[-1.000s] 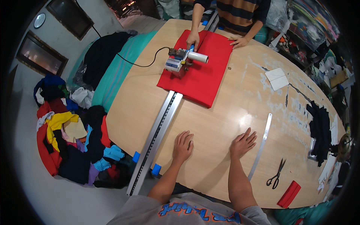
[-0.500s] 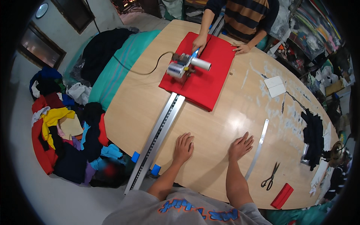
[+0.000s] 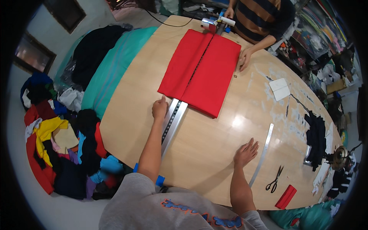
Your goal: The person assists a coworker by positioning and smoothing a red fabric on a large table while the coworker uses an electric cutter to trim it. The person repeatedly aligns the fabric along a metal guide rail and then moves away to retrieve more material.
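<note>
A stack of red fabric (image 3: pixel 214 73) lies across the metal rail (image 3: pixel 174 122), a dark slit running through it lengthwise. At the stack's near left corner is my left hand (image 3: pixel 159 109), beside the rail; its fingers are curled, the foremost digit reaching the fabric's edge. Whether cloth is pinched there is hidden. My right hand (image 3: pixel 245 154) rests on the table with fingers extended, holding nothing, left of a steel ruler (image 3: pixel 262 155). Beyond the fabric, at the rail's far end, a cutting machine (image 3: pixel 215 24) stands with a co-worker's hand (image 3: pixel 229 13) at it.
Black scissors (image 3: pixel 275 180) and a small folded red cloth (image 3: pixel 286 197) lie at the table's near right. A white card (image 3: pixel 280 89) and black cloth (image 3: pixel 317 138) are farther right. Coloured garments (image 3: pixel 57 149) heap on the floor at left, beside a green bundle (image 3: pixel 111 73).
The cutting machine has moved away along the rail to its far end, leaving a slit through the fabric. My left hand has moved up-left to the fabric's corner. My right hand stays put.
</note>
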Tool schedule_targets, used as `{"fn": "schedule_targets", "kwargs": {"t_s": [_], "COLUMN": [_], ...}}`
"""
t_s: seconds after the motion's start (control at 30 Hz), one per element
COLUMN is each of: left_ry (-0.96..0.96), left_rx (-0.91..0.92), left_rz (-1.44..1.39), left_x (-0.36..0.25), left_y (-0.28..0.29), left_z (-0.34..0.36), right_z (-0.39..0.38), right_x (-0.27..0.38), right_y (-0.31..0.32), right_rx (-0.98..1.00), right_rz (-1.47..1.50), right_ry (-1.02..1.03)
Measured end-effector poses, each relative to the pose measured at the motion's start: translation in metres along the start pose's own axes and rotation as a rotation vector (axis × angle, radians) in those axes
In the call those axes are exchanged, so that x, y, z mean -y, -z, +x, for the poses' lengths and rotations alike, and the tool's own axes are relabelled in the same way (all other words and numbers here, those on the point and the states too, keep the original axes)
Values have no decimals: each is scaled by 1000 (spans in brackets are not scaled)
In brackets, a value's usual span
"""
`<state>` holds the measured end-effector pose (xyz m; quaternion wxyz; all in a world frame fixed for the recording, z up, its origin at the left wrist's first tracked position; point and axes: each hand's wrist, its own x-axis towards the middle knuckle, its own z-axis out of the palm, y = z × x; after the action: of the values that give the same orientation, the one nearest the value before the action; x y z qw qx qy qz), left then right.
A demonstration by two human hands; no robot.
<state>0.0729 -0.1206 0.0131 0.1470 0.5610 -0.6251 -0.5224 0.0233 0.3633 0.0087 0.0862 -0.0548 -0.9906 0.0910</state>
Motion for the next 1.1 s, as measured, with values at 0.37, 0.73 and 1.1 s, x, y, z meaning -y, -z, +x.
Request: {"fn": "schedule_targets", "kwargs": {"t_s": [0.37, 0.73, 1.1], "left_ry": [4, -15, -56], "left_rx": [380, 504, 298], "left_rz": [-116, -311, -811], "left_x": [2, 13, -46], "left_y": [-1, 14, -26], "left_z": [12, 8, 23], "right_z": [38, 24, 18], "right_x": [53, 279, 268], "right_y": [8, -25, -16], "right_rx": [-82, 391, 230], "right_rz": [342, 170, 248], "right_ry": [130, 776, 823]}}
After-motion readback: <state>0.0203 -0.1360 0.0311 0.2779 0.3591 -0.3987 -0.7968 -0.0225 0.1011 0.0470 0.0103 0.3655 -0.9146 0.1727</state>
